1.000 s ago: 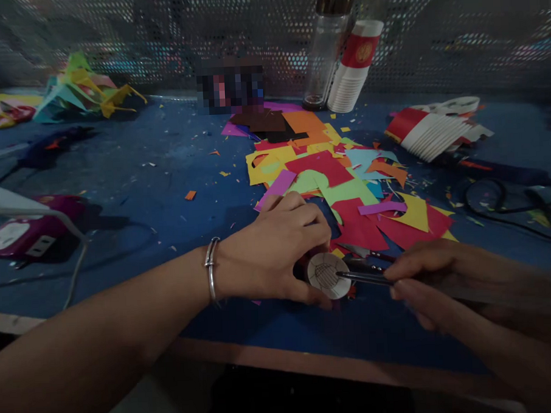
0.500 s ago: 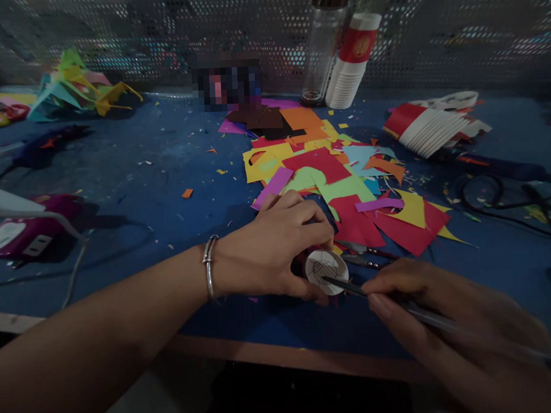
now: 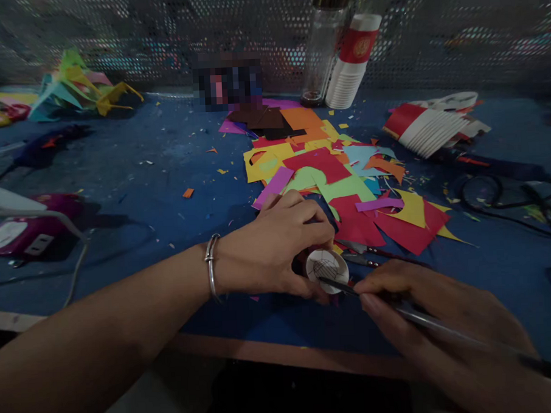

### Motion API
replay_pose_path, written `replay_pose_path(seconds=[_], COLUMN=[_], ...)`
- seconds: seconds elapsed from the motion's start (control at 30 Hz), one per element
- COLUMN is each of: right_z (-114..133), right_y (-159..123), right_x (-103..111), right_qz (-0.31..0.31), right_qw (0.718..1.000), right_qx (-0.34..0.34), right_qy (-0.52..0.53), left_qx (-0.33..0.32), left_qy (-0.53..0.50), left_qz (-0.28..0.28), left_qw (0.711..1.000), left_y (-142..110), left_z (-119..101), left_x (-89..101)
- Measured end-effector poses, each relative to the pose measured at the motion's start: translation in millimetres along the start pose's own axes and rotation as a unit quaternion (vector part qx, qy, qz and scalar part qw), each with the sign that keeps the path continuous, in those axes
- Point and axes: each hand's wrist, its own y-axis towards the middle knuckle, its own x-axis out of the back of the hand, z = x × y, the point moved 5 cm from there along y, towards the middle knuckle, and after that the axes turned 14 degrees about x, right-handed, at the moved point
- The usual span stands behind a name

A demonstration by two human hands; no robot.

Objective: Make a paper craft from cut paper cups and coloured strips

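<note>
My left hand [image 3: 281, 249], with a silver bangle at the wrist, curls its thumb and fingers round the side of a small white paper cup [image 3: 337, 266]. Dark crossing lines are drawn on the cup's round white face; most of its side is hidden by my hand. In my right hand [image 3: 426, 309] is a pen [image 3: 417, 315] with a clear barrel, pinched near the front. Its dark tip meets the lined face. Scissors [image 3: 362, 259] lie partly covered just beyond the cup, beside a heap of coloured paper scraps [image 3: 320, 180].
Stacked paper cups [image 3: 347, 75] and a glass bottle [image 3: 317, 58] stand at the back. Another cup stack [image 3: 427, 130] lies at right near a corded glue gun [image 3: 502, 165]. At left are a purple power adapter [image 3: 39, 226], another glue gun [image 3: 49, 146] and folded paper [image 3: 78, 90].
The pen tip and my right hand have shifted slightly left across the cup's face. My left hand keeps its hold, nearly still.
</note>
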Motion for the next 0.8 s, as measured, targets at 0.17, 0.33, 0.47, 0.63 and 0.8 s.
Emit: replay_pose_path(seconds=[0.17, 0.33, 0.47, 0.63, 0.8], right_z=[0.0, -1.4, -2.7, -0.9, -2.4], right_y=[0.3, -4.1, -7.9, -3.5, -5.4], right_x=[1.1, -0.3, 2.7, 5.5, 6.0], right_qz=[0.003, -0.016, -0.060, -0.064, -0.063], right_qw=[0.999, 0.999, 0.996, 0.994, 0.992], right_qx=[0.024, 0.023, 0.001, 0.001, -0.004], right_qy=[-0.023, -0.040, -0.065, -0.093, -0.112], left_qx=[0.000, 0.002, 0.002, -0.003, -0.001], left_qy=[-0.001, 0.005, 0.009, 0.004, 0.006], left_qz=[0.003, 0.004, 0.008, 0.006, 0.007], left_qw=[1.000, 1.000, 1.000, 1.000, 1.000], left_y=[0.4, 0.5, -0.5, -0.2, 0.5], left_z=[-0.6, -1.3, -3.2, -2.9, -1.0], left_x=[-0.2, 0.4, 2.0, 1.9, -0.2])
